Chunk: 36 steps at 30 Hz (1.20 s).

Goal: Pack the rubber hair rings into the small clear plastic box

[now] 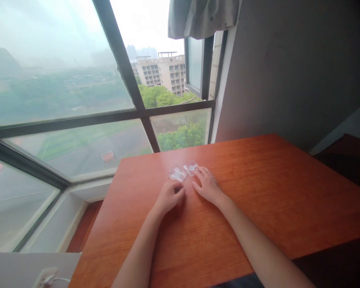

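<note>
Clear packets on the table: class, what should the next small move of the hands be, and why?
Probably the right hand should gently steady the right clear packet. Its fingers reach that packet's edge and its thumb is spread away, so a light press seems easy. The left hand sits curled just nearer than the left clear packet; what it holds, if anything, is unclear.

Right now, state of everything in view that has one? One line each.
Left hand: curled; small dark item at thumb and fingers, hold unclear.
Right hand: open, fingers at the right clear packet.
Left clear packet: lying on table, sealed or not unclear.
Right clear packet: same.
Window sash: swung open.
Curtain: hanging, gathered.
White plug: appears plugged in.
</note>
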Each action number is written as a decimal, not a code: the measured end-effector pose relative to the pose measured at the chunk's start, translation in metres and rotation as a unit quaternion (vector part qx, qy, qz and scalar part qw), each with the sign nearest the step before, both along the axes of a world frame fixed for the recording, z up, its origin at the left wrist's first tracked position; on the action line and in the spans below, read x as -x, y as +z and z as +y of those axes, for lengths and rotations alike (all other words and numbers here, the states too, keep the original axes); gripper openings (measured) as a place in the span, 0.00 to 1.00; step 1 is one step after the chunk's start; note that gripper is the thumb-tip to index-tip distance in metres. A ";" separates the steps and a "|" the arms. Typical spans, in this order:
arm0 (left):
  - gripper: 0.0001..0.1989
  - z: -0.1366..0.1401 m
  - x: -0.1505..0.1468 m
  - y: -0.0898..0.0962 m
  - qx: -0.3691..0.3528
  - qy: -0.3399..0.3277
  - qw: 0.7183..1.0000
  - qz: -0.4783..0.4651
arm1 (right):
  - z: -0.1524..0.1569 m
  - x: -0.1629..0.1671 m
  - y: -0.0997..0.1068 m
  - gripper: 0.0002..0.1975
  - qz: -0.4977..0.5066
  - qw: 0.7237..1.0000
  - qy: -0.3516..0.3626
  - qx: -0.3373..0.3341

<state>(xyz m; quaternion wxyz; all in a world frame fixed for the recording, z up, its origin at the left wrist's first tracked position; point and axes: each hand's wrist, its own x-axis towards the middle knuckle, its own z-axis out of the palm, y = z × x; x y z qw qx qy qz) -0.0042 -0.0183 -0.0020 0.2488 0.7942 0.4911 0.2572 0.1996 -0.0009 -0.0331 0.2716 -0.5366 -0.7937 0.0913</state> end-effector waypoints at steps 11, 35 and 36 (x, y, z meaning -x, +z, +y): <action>0.09 -0.015 -0.034 0.005 -0.072 -0.058 0.991 -0.095 | 0.000 -0.002 0.000 0.18 0.003 1.000 0.008 0.002; 0.06 0.001 0.022 0.020 -0.057 0.016 0.991 0.117 | -0.010 0.001 0.010 0.07 0.027 0.999 0.014 0.021; 0.06 0.000 0.021 0.020 -0.056 0.016 0.991 0.119 | -0.010 0.000 0.010 0.07 0.026 0.999 0.014 0.022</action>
